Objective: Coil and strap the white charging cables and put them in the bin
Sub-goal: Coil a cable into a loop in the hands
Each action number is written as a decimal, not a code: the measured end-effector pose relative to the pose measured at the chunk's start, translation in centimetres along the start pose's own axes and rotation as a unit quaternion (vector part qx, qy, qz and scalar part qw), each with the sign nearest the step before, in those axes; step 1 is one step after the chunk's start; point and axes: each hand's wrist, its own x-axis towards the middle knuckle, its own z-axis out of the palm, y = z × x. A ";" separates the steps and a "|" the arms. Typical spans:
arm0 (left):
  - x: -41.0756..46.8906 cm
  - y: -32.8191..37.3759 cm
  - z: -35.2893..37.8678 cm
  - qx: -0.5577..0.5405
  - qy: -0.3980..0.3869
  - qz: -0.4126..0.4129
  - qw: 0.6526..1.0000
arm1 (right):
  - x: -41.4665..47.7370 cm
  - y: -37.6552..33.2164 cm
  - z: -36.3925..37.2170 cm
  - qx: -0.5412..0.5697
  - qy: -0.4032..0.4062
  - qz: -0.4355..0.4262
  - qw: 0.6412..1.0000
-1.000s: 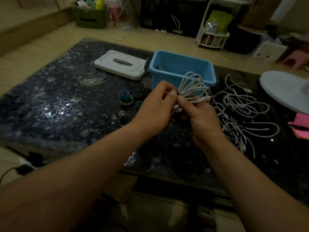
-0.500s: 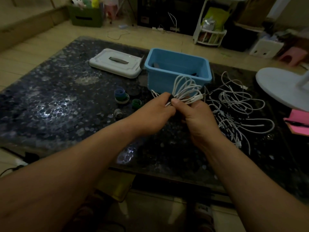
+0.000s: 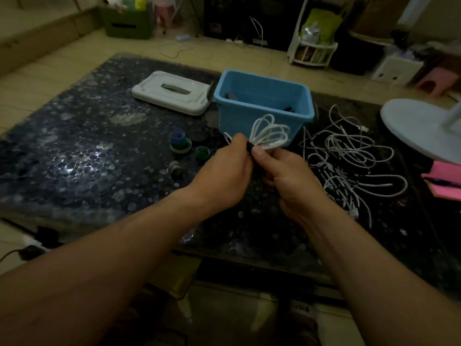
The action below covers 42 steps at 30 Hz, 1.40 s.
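Coil (image 3: pixel 270 133): white cable wound in loops, held above table (image 3: pixel 87 146), just on near side of bin; loops fan out to far right.
Strap (image 3: pixel 249 147): black band round coil's waist, betw. the two hands. Closed or not: can't tell.
L hand (image 3: pixel 224 176): fingers curled, pinches strap at coil's waist.
R hand (image 3: pixel 287 176): grips coil just below strap, thumb pressed on strap. Hands together, touching.
Handling (est.): light, limp, a bit springy; loops prob. splay if waist is let go before strap is shut. Smooth jacket, may slide in the grip. Not fragile, exc. plug ends.
Grip pt (est.): waist at strap, not loop tips.
Bin (image 3: pixel 232 116): blue, open top, centre, just far of hands. Dark items inside, unclear what.
Loose cables (image 3: pixel 349 151): white tangle on table, right of hands and bin.
Lid (image 3: pixel 172 92): pale, flat on table, just left of bin.
Rolls (image 3: pixel 179 142): blue/green, left of hands, near-left of bin.
Disc (image 3: pixel 419 126): white, far right edge.
Room (est.): short lift over bin's near rim, air above open. Snag risk right (tangle); rolls on left. Near table edge under forearms.
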 end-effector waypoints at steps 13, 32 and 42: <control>1.1 1.2 -1.4 -0.283 -0.023 -0.131 0.950 | 0.1 0.1 1.2 -0.025 0.100 -0.077 0.992; 0.8 0.8 -2.7 -0.513 -0.154 -0.154 0.830 | -0.2 -0.9 -0.6 0.075 0.000 -0.055 0.996; 1.0 1.1 -4.2 -0.424 -0.225 -0.162 0.862 | -0.1 -1.2 -1.5 -0.027 -0.067 -0.053 0.996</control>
